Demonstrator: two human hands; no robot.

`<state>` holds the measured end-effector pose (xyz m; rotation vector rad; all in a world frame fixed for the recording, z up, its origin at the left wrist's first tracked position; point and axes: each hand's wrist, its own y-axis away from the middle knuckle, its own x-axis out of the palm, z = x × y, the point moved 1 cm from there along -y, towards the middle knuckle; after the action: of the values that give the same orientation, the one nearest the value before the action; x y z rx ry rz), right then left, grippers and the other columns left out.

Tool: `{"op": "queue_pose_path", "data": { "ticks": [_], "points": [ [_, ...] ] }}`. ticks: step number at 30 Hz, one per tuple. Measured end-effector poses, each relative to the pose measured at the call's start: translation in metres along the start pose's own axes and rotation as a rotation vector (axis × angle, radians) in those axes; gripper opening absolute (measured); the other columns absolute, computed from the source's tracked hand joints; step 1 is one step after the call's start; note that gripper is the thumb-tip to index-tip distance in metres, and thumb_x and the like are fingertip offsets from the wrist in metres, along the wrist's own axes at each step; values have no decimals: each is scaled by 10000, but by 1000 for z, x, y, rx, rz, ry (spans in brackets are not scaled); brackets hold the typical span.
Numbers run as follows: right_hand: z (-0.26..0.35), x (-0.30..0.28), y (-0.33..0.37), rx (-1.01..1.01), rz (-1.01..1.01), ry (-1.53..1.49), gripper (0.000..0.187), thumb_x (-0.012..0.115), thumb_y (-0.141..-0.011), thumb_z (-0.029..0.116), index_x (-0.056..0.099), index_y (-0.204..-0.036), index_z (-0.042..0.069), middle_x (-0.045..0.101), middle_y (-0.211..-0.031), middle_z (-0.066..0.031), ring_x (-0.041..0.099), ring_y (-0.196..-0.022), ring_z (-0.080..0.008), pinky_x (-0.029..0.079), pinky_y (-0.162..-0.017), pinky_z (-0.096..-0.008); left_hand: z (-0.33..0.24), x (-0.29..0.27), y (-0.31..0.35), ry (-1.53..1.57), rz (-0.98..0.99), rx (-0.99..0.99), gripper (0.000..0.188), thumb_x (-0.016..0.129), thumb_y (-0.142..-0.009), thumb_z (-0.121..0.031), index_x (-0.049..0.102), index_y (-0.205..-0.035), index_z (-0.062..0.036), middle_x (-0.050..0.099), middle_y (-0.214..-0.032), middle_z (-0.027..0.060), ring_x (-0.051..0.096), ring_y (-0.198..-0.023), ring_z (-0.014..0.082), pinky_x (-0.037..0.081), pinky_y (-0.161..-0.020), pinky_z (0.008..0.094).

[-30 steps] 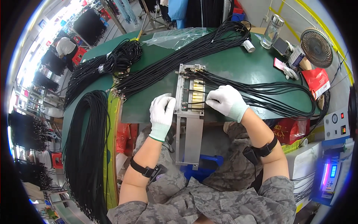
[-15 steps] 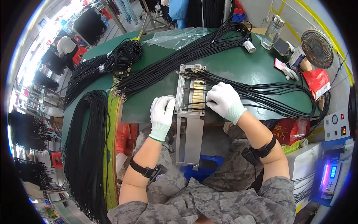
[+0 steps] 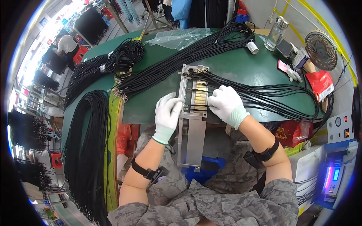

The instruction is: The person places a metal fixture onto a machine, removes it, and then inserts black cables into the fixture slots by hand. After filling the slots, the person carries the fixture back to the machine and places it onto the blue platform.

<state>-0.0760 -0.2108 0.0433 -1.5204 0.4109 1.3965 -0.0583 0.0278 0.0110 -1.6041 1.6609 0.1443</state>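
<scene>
A metal fixture (image 3: 181,90) with a row of brass-coloured blocks (image 3: 200,98) lies at the table's front edge, a flat metal plate (image 3: 196,139) jutting toward me. Several black cables (image 3: 260,89) run from its far end and loop round on the right. Thin black cable ends cross the near blocks. Beside the blocks, my gloved right hand (image 3: 227,105) is closed on a black cable. At the fixture's left edge my gloved left hand (image 3: 167,113) has thumb and forefinger together near the cable ends; what they hold is too small to make out.
Bundles of black cable (image 3: 188,54) lie across the green table (image 3: 151,107); another bundle (image 3: 88,132) hangs at the left. At the far right stand a glass bottle (image 3: 275,34), a fan (image 3: 320,49) and a red packet (image 3: 319,83). A blue bin (image 3: 211,165) sits below.
My left hand has shifted slightly right, its fingertips closer to the fixture's edge and its other fingers more spread. My right hand has moved slightly down, still by the blocks.
</scene>
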Motion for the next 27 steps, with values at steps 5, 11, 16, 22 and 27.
{"op": "queue_pose_path", "data": {
  "ticks": [5,11,16,22,27],
  "points": [
    [-2,2,2,15,75,-30,103,705,-785,222,650,-771,135,617,-801,-42,571,-830,-260,444,-719,-396,-16,13,4,-284,190,318,373,698,-839,-489,755,-1138,-273,508,-1423,246,412,-1333,476,219,-1165,585],
    [-29,12,-9,218,2,166,199,725,-823,356,684,-838,162,630,-877,-48,577,-922,-276,467,-774,-403,-19,16,-3,-357,233,341,312,734,-812,-450,784,-1066,-276,514,-1426,229,422,-1338,454,222,-1162,592],
    [-44,12,-8,213,66,49,146,716,-829,313,693,-836,169,641,-851,-42,592,-893,-277,485,-781,-404,-9,16,-5,-24,-2,117,238,754,-812,-394,772,-927,-187,601,-1303,185,503,-1255,387,347,-1099,503],
    [-27,2,3,165,87,-263,118,705,-837,285,709,-868,171,663,-806,-50,611,-860,-290,496,-784,-417,9,14,-10,37,-90,72,180,684,-897,-244,696,-900,-65,679,-1155,155,575,-1159,341,415,-1025,443],
    [-16,0,0,163,49,-176,94,738,-816,247,715,-861,168,645,-771,-32,600,-817,-259,495,-763,-389,13,16,-11,-27,-116,-55,182,657,-909,-225,696,-861,-53,690,-1133,141,594,-1131,328,427,-1006,435]
  ]
}}
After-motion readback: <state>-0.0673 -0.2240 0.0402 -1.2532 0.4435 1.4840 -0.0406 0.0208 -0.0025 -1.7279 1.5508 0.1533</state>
